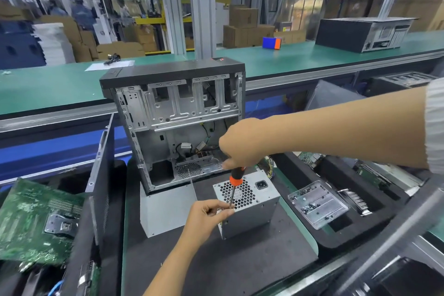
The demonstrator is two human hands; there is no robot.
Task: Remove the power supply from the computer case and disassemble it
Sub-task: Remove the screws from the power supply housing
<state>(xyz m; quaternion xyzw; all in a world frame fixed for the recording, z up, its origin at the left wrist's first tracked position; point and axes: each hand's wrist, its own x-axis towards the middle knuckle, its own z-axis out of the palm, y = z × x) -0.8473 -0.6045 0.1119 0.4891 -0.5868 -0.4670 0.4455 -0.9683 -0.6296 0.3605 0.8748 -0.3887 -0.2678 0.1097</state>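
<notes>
The grey power supply (pixel 252 209) stands on the black mat in front of the open computer case (pixel 177 113), outside it, with its honeycomb fan grille facing up. My right hand (pixel 242 144) grips the orange-and-black handle of a screwdriver (pixel 234 184) held upright over the grille's near left corner. My left hand (pixel 207 217) pinches the screwdriver's thin shaft near the tip, right at that corner of the power supply. Loose cables show inside the case.
A flat grey metal panel (pixel 165 206) lies on the mat left of the power supply. A black side panel (pixel 101 197) stands on edge at left, beside green circuit boards (pixel 36 218). Black foam trays (pixel 336 209) with parts sit at right. Another case (pixel 362 33) rests on the far green conveyor.
</notes>
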